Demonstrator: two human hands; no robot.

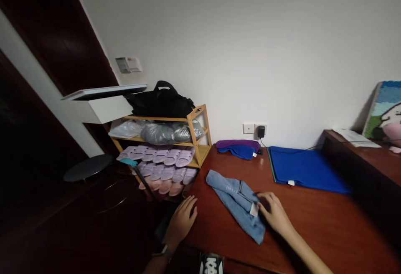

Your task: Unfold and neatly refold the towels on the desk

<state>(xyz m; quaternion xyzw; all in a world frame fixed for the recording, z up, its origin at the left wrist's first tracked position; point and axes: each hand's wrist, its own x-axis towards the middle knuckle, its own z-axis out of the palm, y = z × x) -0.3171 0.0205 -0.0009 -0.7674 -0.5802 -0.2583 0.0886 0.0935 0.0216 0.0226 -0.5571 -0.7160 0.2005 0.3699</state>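
Observation:
On the reddish-brown table (313,228) lies a folded blue denim garment (232,194) with a dark-edged seam, faint white lettering and a white tag (254,209). My right hand (275,213) is at the garment's right edge beside the tag, its fingertips touching the fabric, thumb and forefinger apart. The garment stays flat under them. My left hand (182,220) is over the table's left edge, fingers stretched out and holding nothing, away from the garment. A watch band (162,249) is around the left wrist.
Behind the garment lie rolled purple cloth (234,143) and blue cloth (239,152). A folded blue cloth (307,167) sits at the back right, crossed by the cable of a black plug (261,131). A wooden rack (200,157) with lilac slippers (161,156) and a round stool (89,167) stand left.

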